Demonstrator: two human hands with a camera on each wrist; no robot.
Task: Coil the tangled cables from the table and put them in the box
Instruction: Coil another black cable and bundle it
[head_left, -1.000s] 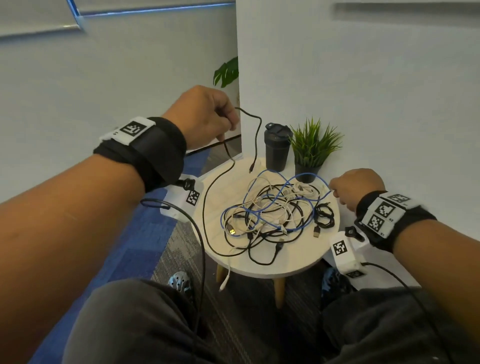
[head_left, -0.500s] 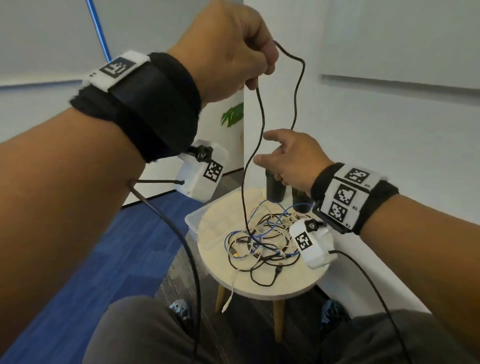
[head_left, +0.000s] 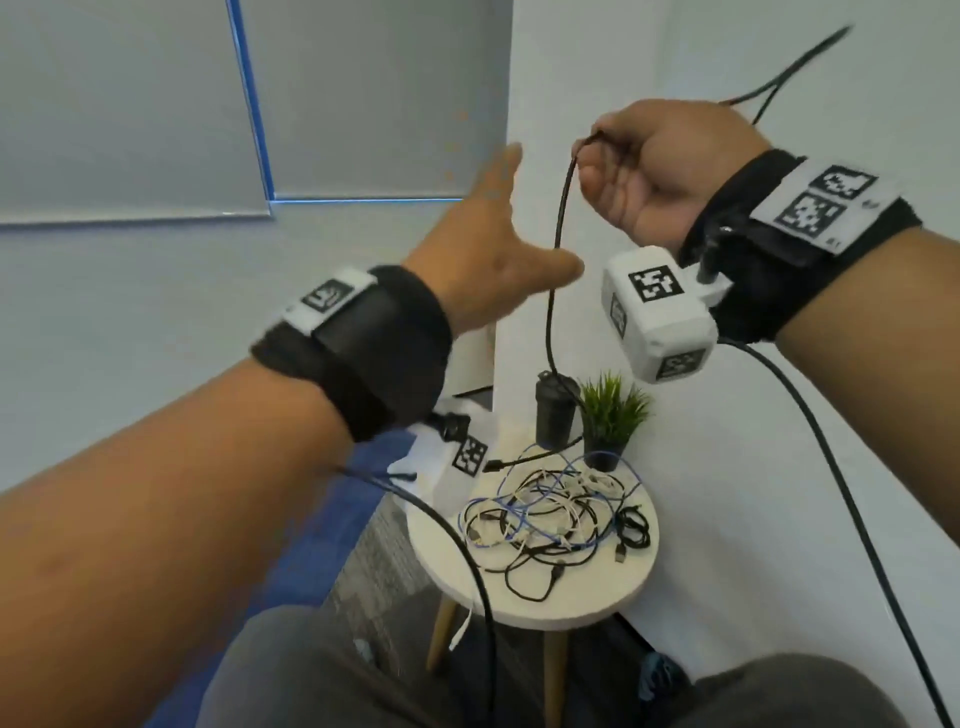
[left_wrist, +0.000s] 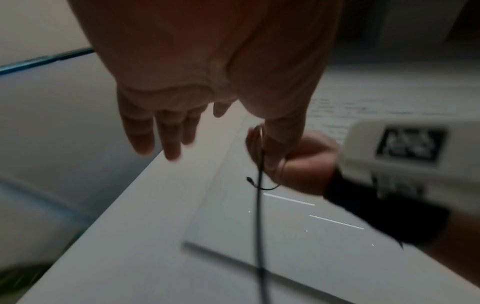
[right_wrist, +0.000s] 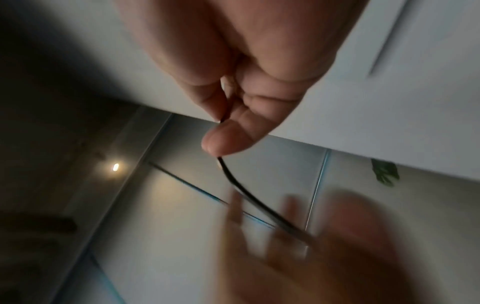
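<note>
My right hand (head_left: 618, 156) is raised at the upper right and grips a thin black cable (head_left: 558, 244). The cable hangs down from it to the round white table (head_left: 571, 603); its other end trails up behind the wrist. In the right wrist view, thumb and finger pinch the black cable (right_wrist: 235, 182). My left hand (head_left: 501, 234) is open beside the hanging cable, with its fingers (left_wrist: 158, 135) straight and nothing in it. A tangle of black, white and blue cables (head_left: 550, 519) lies on the table. A pale box (head_left: 421, 457) shows left of the table, mostly hidden by the wrist camera.
A black lidded cup (head_left: 555, 410) and a small potted plant (head_left: 613, 415) stand at the table's back edge, close to the white wall corner. The table has wooden legs (head_left: 441, 634). My knees are under the front of it. Blue carpet lies to the left.
My left hand let go of the black cable, dropped lower and opened. My right hand took the cable and lifted it to the upper right, drawing it off the pile.
</note>
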